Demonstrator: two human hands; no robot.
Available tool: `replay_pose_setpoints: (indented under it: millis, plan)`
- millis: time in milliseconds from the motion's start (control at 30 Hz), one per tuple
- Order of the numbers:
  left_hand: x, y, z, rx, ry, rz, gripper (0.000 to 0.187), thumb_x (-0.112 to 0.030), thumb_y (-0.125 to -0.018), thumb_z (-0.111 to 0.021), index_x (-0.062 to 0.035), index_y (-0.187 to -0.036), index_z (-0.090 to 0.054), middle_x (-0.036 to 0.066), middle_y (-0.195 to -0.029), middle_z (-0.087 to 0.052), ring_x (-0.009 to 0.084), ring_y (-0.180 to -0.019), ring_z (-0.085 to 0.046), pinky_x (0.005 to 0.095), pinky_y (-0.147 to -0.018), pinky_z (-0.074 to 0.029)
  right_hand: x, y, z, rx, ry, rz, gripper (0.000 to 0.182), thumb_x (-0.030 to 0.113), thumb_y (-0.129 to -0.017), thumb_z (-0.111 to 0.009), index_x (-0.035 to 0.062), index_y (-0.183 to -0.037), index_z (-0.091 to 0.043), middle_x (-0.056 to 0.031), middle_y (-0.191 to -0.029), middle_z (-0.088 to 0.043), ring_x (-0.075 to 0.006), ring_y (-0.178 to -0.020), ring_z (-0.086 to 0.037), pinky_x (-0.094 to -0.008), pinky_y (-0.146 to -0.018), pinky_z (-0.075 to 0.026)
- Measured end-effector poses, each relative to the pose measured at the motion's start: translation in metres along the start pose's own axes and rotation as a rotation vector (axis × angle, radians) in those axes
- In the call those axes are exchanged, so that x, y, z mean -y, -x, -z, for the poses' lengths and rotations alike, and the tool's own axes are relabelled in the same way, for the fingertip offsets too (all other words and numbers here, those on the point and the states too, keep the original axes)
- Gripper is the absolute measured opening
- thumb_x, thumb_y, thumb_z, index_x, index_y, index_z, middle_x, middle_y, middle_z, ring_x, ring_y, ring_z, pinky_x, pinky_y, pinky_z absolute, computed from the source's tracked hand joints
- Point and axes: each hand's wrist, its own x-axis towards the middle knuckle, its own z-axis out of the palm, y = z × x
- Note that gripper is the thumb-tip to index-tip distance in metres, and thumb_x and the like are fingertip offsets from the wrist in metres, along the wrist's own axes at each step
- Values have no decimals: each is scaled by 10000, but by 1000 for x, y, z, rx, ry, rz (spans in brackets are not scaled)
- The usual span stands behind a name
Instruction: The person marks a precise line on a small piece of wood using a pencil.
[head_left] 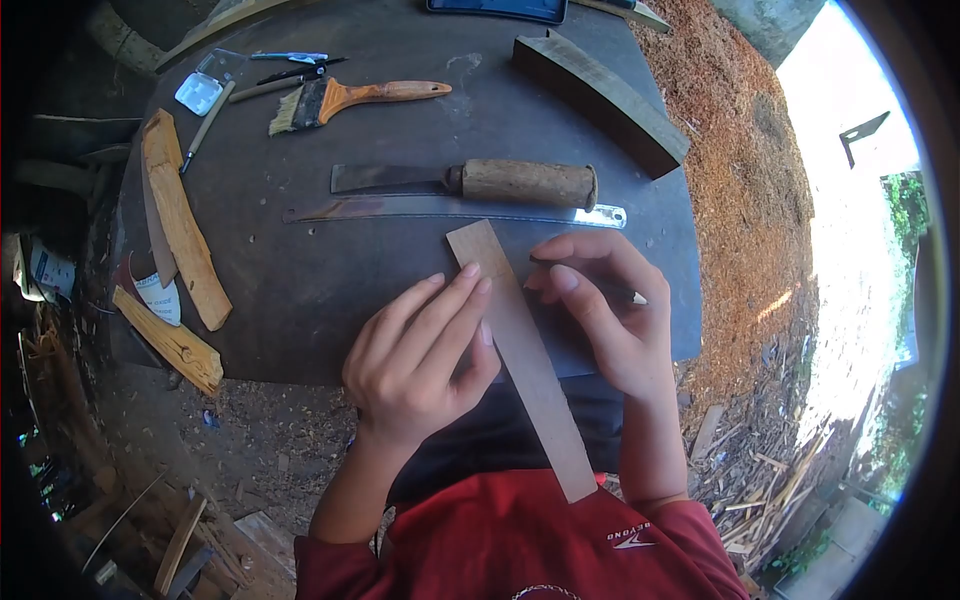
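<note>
A thin, flat wooden strip (530, 370) lies slantwise over the table's near edge, its lower end above the red shirt. My left hand (415, 350) holds it near the upper end, fingertips pressed on its face and thumb at its left edge. On the strip's other side, my right hand (610, 305) is curled, its fingers closed around what looks like a pencil (638, 297). Only the pale pointed end shows clearly; the fingers hide most of the rest. Beyond both hands lie a metal ruler (400, 209) and a wide chisel (525, 183) with a thick wooden handle.
A paintbrush (385, 92), pens (290, 72) and a small white case (200, 93) lie at the back left. A curved wooden block (605, 105) sits back right. Rough wood pieces (185, 225) line the left edge. Wood shavings (750, 200) cover the ground at right.
</note>
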Motion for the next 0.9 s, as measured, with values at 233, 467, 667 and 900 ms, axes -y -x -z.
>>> replay_pose_setpoints:
  millis: [233, 467, 667, 900]
  plan:
    - [4, 1, -2, -23, -14, -37, 311, -121, -833, -735, -79, -1124, -839, 38, -1179, -808, 239, -992, -767, 342, -857, -621, 1, 1, 0, -6, 21, -23, 177, 52, -988, -737, -30, -1144, -730, -97, -1017, -784, -152, -982, -755, -303, -889, -583]
    - [0, 0, 0, -9, 6, 0, 302, -91, -849, -717, -71, -1124, -841, 48, -1176, -814, 254, -1022, -769, 367, -899, -616, 0, 2, 0, -15, 38, -34, 153, 55, -977, -749, -27, -1106, -741, -88, -996, -783, -138, -945, -747, -300, -879, -587]
    - [1, 1, -1, -15, -6, -18, 302, -98, -849, -722, -73, -1126, -840, 44, -1179, -811, 244, -1016, -767, 357, -888, -617, -4, 2, 2, -1, 68, -7, 169, 66, -959, -771, -23, -1099, -738, -87, -983, -783, -133, -940, -746, -292, -849, -583]
    - [3, 1, -2, -27, -21, -45, 295, -119, -850, -731, -71, -1121, -838, 42, -1178, -808, 233, -995, -766, 338, -862, -619, -6, 2, 0, -43, 33, -22, 167, 55, -950, -779, -19, -1085, -716, -77, -988, -765, -136, -941, -745, -292, -854, -581]
